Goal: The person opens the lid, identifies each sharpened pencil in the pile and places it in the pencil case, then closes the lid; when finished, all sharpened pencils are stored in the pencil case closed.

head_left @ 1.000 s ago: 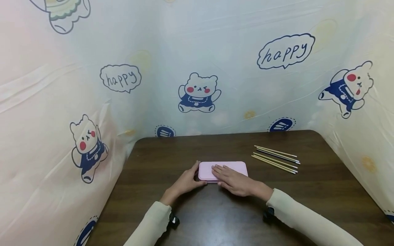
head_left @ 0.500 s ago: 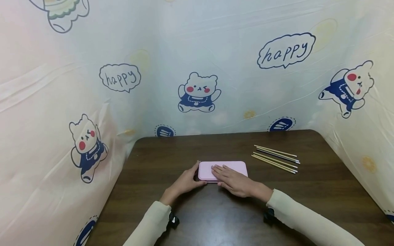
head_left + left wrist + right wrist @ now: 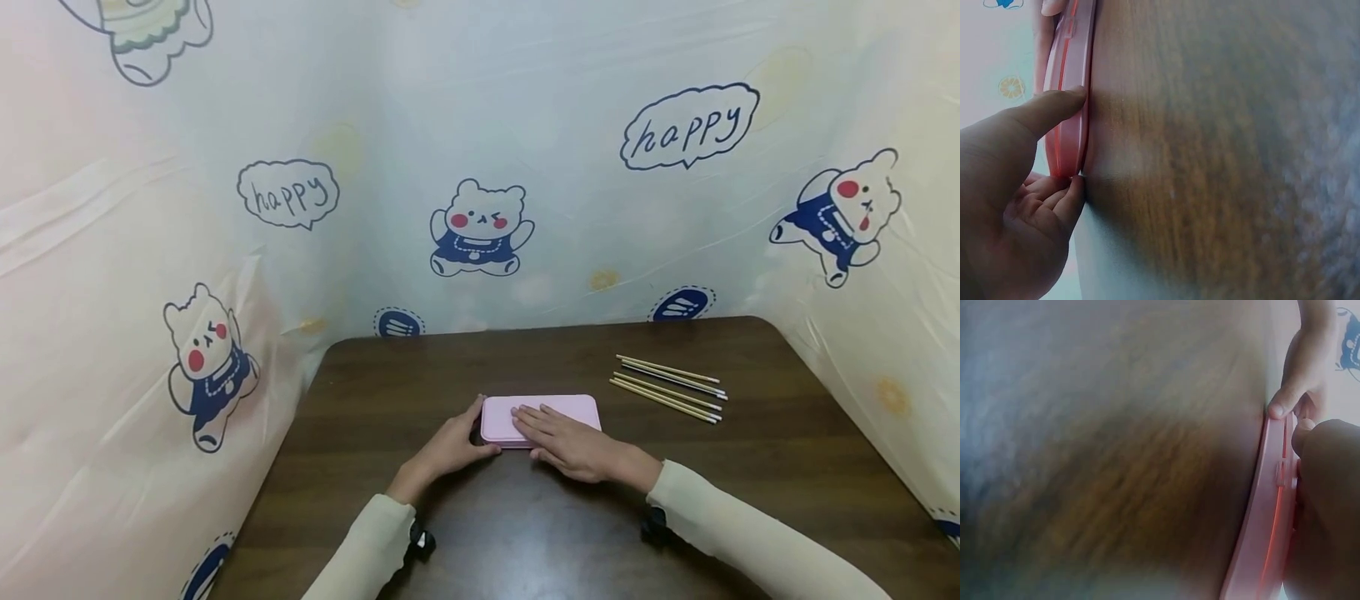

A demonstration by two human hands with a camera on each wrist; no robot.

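A flat pink case (image 3: 497, 421) with rounded corners lies lid up on the table. My left hand (image 3: 450, 444) grips its left end, thumb along the front side and the other fingers round the end and far corner. On the lid rests my right hand (image 3: 572, 446), fingers straight and together, hiding the case's front right part. In the left wrist view, a thin red seam runs along the side of the case (image 3: 1072, 134) between lid and base. The right wrist view shows a small clasp (image 3: 1280, 473) on its front, with the left thumb at the far end.
Several thin, light-coloured sticks with pale ends, pencil-like (image 3: 663, 402), lie side by side to the right of the case, one of them darker. The dark wooden table (image 3: 510, 533) reaches back to a curtain (image 3: 570, 208) printed with cartoon bears.
The head view has shifted very slightly. Both hands and the pink case keep their places relative to each other, and the sticks lie as before.
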